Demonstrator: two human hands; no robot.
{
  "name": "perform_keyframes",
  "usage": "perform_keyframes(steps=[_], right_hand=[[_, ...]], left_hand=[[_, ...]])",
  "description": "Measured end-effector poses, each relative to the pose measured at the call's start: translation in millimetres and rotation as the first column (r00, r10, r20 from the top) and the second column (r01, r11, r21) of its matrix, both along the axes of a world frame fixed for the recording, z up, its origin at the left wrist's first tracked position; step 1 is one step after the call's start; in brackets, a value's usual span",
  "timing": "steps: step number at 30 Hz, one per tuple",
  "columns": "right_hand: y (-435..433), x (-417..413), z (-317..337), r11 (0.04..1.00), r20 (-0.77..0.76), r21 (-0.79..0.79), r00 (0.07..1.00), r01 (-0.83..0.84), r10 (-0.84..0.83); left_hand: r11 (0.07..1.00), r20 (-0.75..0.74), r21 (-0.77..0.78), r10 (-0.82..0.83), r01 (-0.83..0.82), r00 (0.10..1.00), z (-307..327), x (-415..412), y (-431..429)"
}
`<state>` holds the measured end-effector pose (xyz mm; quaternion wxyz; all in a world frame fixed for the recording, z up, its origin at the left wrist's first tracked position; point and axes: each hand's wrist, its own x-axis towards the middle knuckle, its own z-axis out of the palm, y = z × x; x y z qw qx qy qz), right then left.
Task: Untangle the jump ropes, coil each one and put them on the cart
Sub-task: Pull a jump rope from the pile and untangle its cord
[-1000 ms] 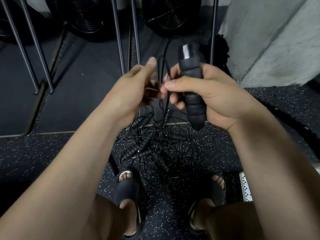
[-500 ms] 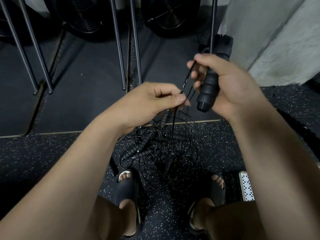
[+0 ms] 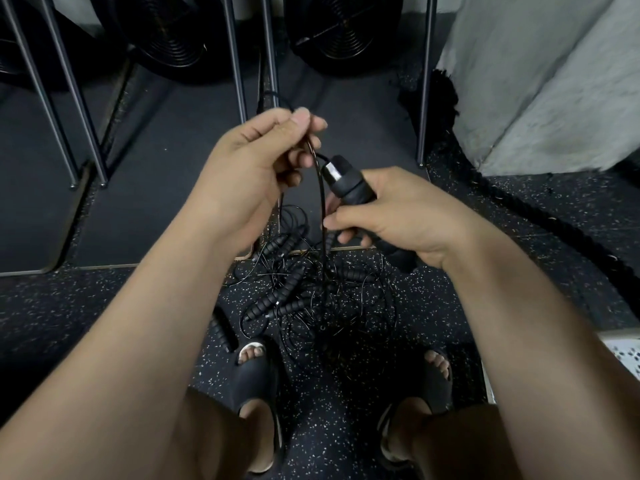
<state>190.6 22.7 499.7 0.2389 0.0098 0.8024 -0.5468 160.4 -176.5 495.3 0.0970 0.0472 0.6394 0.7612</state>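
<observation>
My left hand (image 3: pixel 256 161), just above the middle of the frame, pinches a thin black cord (image 3: pixel 321 216) between thumb and forefinger, the other fingers curled under. My right hand (image 3: pixel 398 216), just right of centre and a little lower, grips a black foam handle (image 3: pixel 346 183) whose silver collar points up and left, close to my left fingers. The cord arcs out of that collar up to my left hand, and a strand drops straight down between my hands into the tangled jump ropes (image 3: pixel 304 292) lying on the speckled floor (image 3: pixel 104 306) at the centre of the frame, just ahead of my sandals (image 3: pixel 256 372). Ribbed handles and loose loops cross each other in that heap. One more handle (image 3: pixel 223 329) lies just left of it. A thick black rope (image 3: pixel 540 216) runs along the floor on the right, below a grey wall (image 3: pixel 540 81). Two black fans (image 3: pixel 343 29) and metal legs (image 3: pixel 235 57) fill the top.
</observation>
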Motion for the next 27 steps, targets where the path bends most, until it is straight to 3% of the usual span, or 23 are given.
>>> perform_keyframes(steps=[4, 7, 13, 16, 20, 27], right_hand=[[-3, 4, 3, 0.996, 0.055, -0.065, 0.996, -0.063, 0.066], [-2, 4, 7, 0.993, 0.048, -0.077, 0.994, -0.091, 0.095], [1, 4, 20, 0.938, -0.040, -0.348, 0.999, 0.001, -0.016], [5, 0, 23, 0.843, -0.079, -0.535, 0.990, 0.054, -0.114], [10, -6, 23, 0.685, -0.037, -0.706, 0.957, 0.179, -0.288], [28, -18, 18, 0.399, 0.158, -0.821, 0.833, 0.409, -0.530]], left_hand=[[0.992, 0.089, 0.116, 0.048, -0.058, 0.995, -1, -3, -1], [0.986, 0.129, 0.118, 0.099, -0.114, 0.987, -3, -2, 0], [0.952, 0.174, -0.109, 0.302, -0.287, 0.937, -10, -3, 5], [0.974, 0.204, -0.210, 0.135, -0.091, 0.970, -11, -1, 9], [0.932, 0.253, -0.289, -0.146, 0.219, 0.956, -11, 11, 21], [0.831, 0.249, -0.390, -0.320, 0.397, 0.914, -13, 16, 21]])
